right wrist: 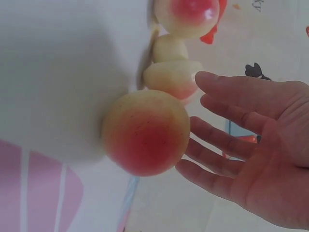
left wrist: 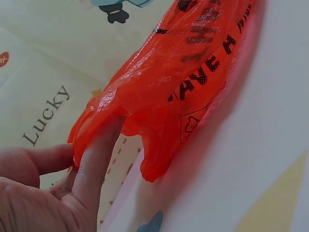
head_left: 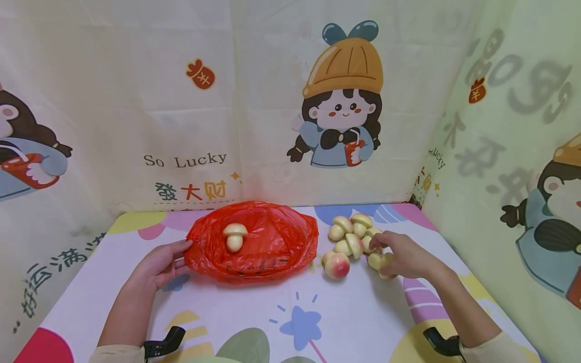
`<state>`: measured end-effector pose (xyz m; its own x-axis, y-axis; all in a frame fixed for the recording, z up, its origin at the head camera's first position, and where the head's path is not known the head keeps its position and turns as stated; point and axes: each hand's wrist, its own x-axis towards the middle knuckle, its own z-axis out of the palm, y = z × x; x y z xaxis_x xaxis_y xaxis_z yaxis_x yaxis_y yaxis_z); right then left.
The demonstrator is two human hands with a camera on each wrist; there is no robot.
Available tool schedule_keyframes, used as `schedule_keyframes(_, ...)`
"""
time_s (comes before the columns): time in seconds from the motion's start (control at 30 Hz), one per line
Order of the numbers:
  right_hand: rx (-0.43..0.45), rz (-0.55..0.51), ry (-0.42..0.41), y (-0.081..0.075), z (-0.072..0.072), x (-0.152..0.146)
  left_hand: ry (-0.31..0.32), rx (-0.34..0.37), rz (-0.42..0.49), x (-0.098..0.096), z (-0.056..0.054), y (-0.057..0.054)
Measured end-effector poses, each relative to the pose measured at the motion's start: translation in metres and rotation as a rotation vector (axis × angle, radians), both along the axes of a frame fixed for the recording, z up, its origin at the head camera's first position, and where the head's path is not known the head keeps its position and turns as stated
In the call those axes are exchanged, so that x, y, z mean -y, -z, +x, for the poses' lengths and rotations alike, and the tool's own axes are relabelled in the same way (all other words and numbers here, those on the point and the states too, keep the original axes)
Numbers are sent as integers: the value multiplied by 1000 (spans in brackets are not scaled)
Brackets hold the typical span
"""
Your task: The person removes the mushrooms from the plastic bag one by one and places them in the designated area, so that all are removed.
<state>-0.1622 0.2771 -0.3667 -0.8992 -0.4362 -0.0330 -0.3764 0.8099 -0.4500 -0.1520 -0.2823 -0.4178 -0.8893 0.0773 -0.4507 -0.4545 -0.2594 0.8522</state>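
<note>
A red plastic bag [head_left: 268, 276] lies on the table with its mouth spread wide, and one pale toy mushroom [head_left: 234, 237] rests inside. My left hand [head_left: 154, 264] holds the bag's left rim; in the left wrist view its thumb and fingers pinch the thin red film [left wrist: 140, 101]. Several more cream mushrooms [head_left: 348, 245] with pinkish caps are grouped to the right of the bag. Over the right side of this group is my right hand [head_left: 406, 254], fingers spread and loosely bent. The right wrist view has its fingertips beside a red-blushed mushroom cap [right wrist: 147, 133], with no mushroom gripped.
A patterned cloth [head_left: 245, 317] covers the table. Printed curtains [head_left: 263, 111] stand behind it and along the right side. A mushroom with a pink cap [head_left: 337, 265] sits at the front of the group, nearest the bag.
</note>
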Motion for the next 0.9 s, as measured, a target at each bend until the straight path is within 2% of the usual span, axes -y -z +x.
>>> schedule_keyframes(0.17,-55,9,-25,-4,-1,5,1,-4,-7,0,0,0)
schedule_keyframes(0.47,-76,-33,-28,-9,-7,15,3,-3,11,0,-1,2)
schedule_keyframes(0.9,-95,-176,-71,-4,-19,31,5,-7,6,-1,1,0)
